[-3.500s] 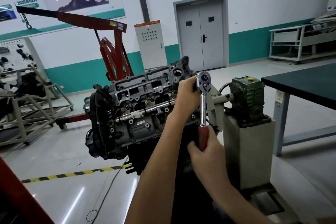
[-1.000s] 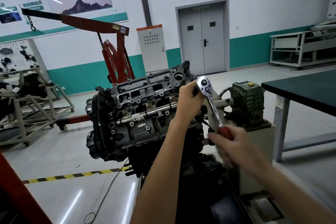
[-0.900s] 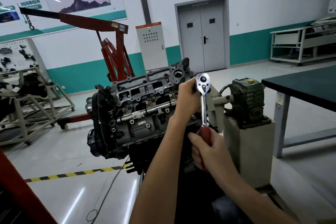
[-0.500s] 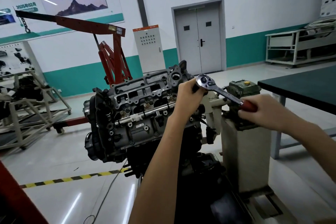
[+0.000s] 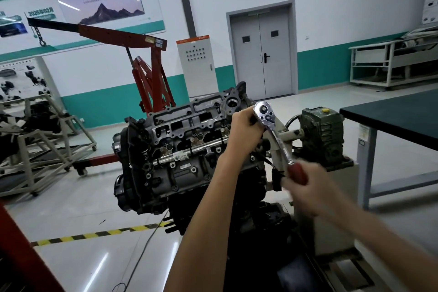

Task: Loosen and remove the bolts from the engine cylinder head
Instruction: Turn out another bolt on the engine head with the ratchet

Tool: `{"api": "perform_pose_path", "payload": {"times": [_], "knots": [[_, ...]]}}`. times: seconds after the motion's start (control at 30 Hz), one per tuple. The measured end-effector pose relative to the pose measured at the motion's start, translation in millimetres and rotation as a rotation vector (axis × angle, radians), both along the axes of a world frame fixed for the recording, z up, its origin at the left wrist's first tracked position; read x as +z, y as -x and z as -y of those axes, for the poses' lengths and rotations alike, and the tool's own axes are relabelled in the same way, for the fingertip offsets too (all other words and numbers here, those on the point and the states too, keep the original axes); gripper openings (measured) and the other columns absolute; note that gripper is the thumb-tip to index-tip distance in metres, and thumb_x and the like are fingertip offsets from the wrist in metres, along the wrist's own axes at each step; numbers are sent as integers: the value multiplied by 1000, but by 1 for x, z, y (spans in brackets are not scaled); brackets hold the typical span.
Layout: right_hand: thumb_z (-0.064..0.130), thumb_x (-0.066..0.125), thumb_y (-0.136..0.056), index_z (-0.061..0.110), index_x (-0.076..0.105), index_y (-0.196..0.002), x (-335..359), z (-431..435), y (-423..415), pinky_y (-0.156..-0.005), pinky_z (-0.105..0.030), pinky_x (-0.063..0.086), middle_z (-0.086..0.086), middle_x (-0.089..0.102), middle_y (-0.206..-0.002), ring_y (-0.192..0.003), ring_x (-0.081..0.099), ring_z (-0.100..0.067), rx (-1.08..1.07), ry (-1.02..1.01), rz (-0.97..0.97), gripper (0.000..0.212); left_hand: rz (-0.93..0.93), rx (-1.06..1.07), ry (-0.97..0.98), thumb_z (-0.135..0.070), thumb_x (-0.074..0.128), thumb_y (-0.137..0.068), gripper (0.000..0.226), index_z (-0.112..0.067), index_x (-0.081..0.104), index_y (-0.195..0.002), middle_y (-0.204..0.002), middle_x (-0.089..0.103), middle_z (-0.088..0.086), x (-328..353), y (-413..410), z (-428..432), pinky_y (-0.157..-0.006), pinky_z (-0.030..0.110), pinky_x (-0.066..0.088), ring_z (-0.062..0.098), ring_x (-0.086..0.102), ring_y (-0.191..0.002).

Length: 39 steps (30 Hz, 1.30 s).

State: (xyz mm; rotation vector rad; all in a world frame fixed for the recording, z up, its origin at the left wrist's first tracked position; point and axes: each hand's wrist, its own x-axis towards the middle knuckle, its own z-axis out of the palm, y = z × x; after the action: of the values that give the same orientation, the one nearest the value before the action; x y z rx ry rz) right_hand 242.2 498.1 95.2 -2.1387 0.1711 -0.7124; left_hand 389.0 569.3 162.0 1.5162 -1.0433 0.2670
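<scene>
The fingers of the left hand [image 5: 245, 130] are curled tight just under the chrome head of a ratchet wrench [image 5: 264, 112], steadying it against the engine. The right hand [image 5: 305, 187] is wrapped round the wrench's red handle [image 5: 297, 173], which slants down and to the right of the head. This hand is blurred, so its separate fingers cannot be made out.

The wrench sits at the near right end of the cylinder head [image 5: 189, 133]. The engine is tipped on its side, so the open top of the cylinder head faces the viewer in the middle of the scene. It hangs from a green gearbox [image 5: 322, 133] on a pale pedestal to the right.

As a judgement, the work looks mid-way through one bolt: the wrench is engaged and no loosened bolt lies anywhere in view. Several small bolts [image 5: 193, 169] are seated along the lower face of the cylinder head, so much seems left to do.

The bolt being turned, and any socket on it, are hidden behind the left hand. How far it has backed out cannot be told, and neither can how many bolts are already gone. Far behind the engine stands a red hoist [image 5: 142, 59], and a dark-topped table [image 5: 391, 114] is at the right.
</scene>
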Motion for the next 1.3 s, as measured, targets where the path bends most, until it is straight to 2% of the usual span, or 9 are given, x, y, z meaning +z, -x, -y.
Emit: {"api": "perform_pose_path", "payload": {"times": [0.17, 0.37, 0.5, 0.7, 0.8, 0.97, 1.1, 1.17, 1.3], "knots": [[4, 68, -77, 23, 52, -65, 56, 62, 17, -52, -6, 38, 2, 54, -55, -48, 48, -10, -122, 427, -43, 28, 33, -10, -2, 9, 54, -79, 38, -18, 45, -53, -50, 41, -5, 3, 5, 1, -45, 12, 25, 2, 28, -45], [9, 66, -76, 15, 50, -61, -12, -38, -5, -40, -24, 35, 3, 43, -45, -40, 40, -13, -126, -199, 131, 23, 46, 23, 67, 16, 54, -77, 31, -7, 47, -56, -55, 43, 3, -3, 4, 5, -49, 21, 25, 4, 27, -54], [5, 58, -78, 15, 40, -59, -18, -79, -28, -34, -22, 34, 2, 41, -41, -31, 39, -14, -62, -423, 244, 28, 60, 19, 70, 13, 58, -80, 38, -9, 42, -54, -52, 35, -7, -3, 3, 6, -50, 21, 23, 3, 24, -51], [1, 67, -77, 23, 48, -62, 20, 31, 13, -47, -9, 38, 7, 48, -51, -42, 45, -5, -81, 228, -19, 32, 83, 25, -59, 9, 56, -78, 19, 8, 52, -59, -57, 49, 16, 5, 2, 6, -51, 27, 27, 14, 33, -56], [0, 68, -75, 32, 42, -61, 52, 61, 18, -51, -6, 37, 8, 48, -52, -47, 49, -7, -116, 441, -17, 44, 97, 28, -52, 7, 55, -78, 19, 7, 51, -59, -54, 46, 11, 6, 1, 4, -48, 21, 26, 8, 30, -52], [7, 66, -79, 21, 54, -70, 0, -8, 3, -57, -13, 38, 6, 50, -51, -45, 43, -3, -140, 79, 83, 20, 4, 12, 19, 12, 53, -78, 30, -5, 51, -54, -49, 45, -8, -4, -5, 2, -46, 20, 27, 5, 32, -49], [4, 61, -77, 17, 40, -57, -18, -77, -28, -35, -21, 36, 5, 39, -41, -33, 38, -7, -150, -339, 268, 31, 37, 10, 50, 7, 60, -83, 36, -6, 45, -53, -53, 40, -3, -2, -3, 5, -51, 23, 27, 5, 29, -54], [4, 60, -78, 18, 40, -58, -19, -76, -28, -35, -23, 36, 4, 39, -41, -33, 39, -9, -122, -332, 239, 31, 41, 5, 34, 7, 61, -82, 34, -4, 46, -53, -53, 40, -4, -3, -5, 3, -52, 25, 28, 7, 30, -54], [2, 64, -78, 20, 50, -64, 4, 0, 5, -47, -17, 43, 1, 49, -50, -44, 46, -1, -59, 115, 62, 27, 90, 18, -17, 11, 58, -77, 19, 9, 54, -58, -53, 48, 12, 3, -4, 2, -52, 27, 30, 13, 36, -56]]}}
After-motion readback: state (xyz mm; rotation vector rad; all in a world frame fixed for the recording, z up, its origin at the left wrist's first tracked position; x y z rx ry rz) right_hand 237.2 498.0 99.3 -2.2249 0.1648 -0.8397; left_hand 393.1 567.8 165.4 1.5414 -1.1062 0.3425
